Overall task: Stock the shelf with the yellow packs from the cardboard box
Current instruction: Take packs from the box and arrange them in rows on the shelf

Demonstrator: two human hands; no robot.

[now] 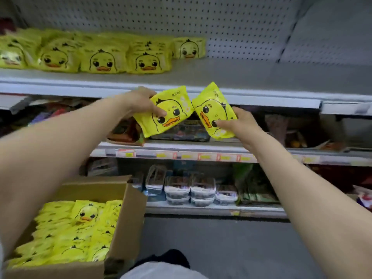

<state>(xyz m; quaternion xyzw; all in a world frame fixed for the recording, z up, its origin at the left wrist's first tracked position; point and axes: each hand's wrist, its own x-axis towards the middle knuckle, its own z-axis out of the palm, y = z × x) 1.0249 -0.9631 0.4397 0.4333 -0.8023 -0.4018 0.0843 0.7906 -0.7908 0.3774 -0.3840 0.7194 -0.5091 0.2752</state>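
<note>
Both hands are loaded: the left hand (141,103) pinches a flat yellow glossy pack with a cartoon duck face (169,115) by its upper left side, thumb on the front, fingers behind. The right hand (240,122) has a second yellow duck pack (211,109) the same way, thumb pressed on the lower right of the print. The two are held tilted, side by side, top corners nearly touching, just under the front lip of the grey metal top shelf (251,77).

A row of matching packs (102,61) stands face-out along the left part of that shelf. The brown cardboard box (130,210) sits lower left with lots more yellow packs (66,234) inside.

Handling-wise, these look like light, soft pouches, since a simple thumb pinch carries one per hand with no sag. The film looks shiny, so probably a bit slick, and I'd grip along a side edge or seam rather than the puffy middle. Doubt they're fragile. I'd guess they flop over alone, so I'd lean each one against the end of the row.
</note>
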